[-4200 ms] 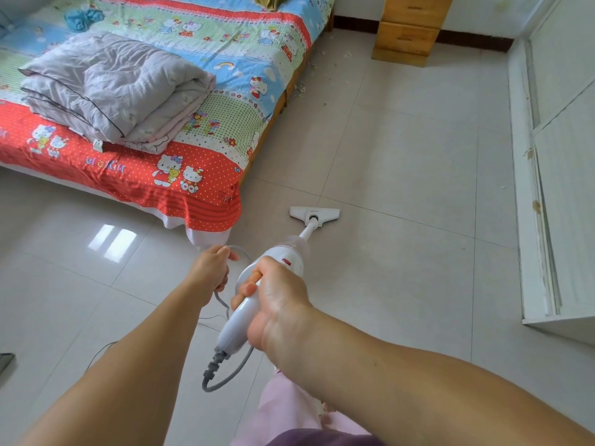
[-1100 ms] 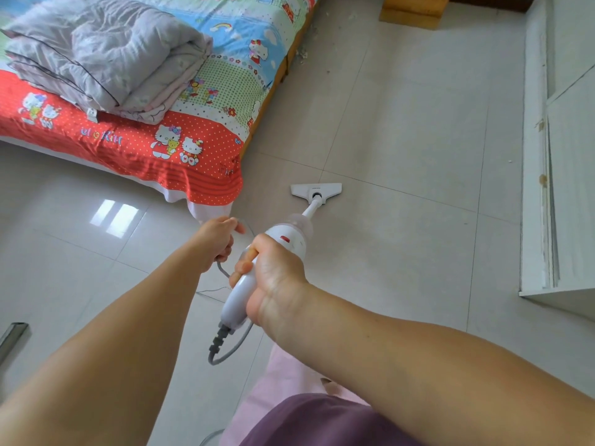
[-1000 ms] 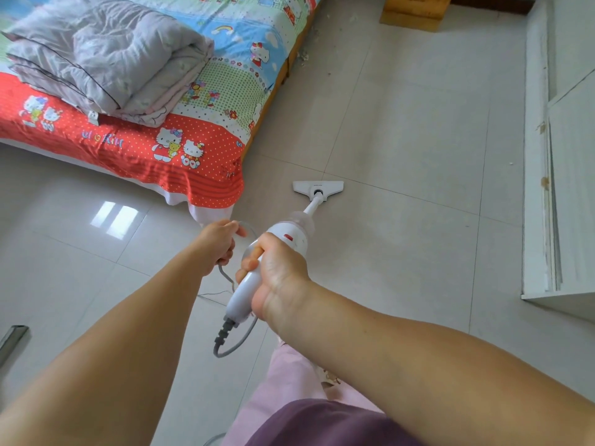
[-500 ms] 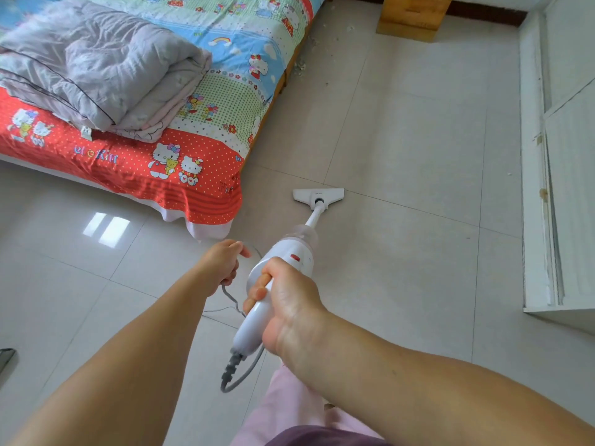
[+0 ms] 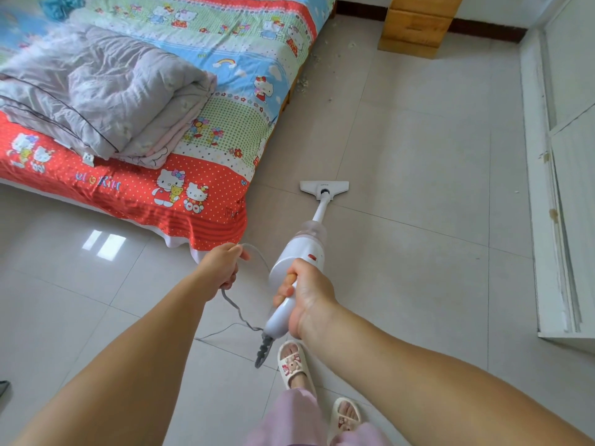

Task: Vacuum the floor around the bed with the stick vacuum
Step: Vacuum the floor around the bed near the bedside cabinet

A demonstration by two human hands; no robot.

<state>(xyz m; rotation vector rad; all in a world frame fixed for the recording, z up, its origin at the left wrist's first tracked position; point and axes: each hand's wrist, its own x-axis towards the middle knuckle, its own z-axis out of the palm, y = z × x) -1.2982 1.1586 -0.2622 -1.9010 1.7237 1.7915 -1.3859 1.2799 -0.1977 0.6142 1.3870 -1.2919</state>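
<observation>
On the tiled floor: we see these, largest first.
Bed [image 5: 199, 101]: at our left, a folded grey quilt [image 5: 106, 101] on it.
Stick vacuum [image 5: 299, 255]: its head [image 5: 324, 188] flat on the tiles beside the bed's corner.
Right hand [image 5: 306, 294]: we grip the vacuum's handle.
Left hand [image 5: 222, 265]: we clutch the grey cord [image 5: 238, 310].

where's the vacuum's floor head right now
In the head view the floor head lies flat on the tiled floor just right of the bed's red-sheeted near corner, ahead of the right hand.
</observation>
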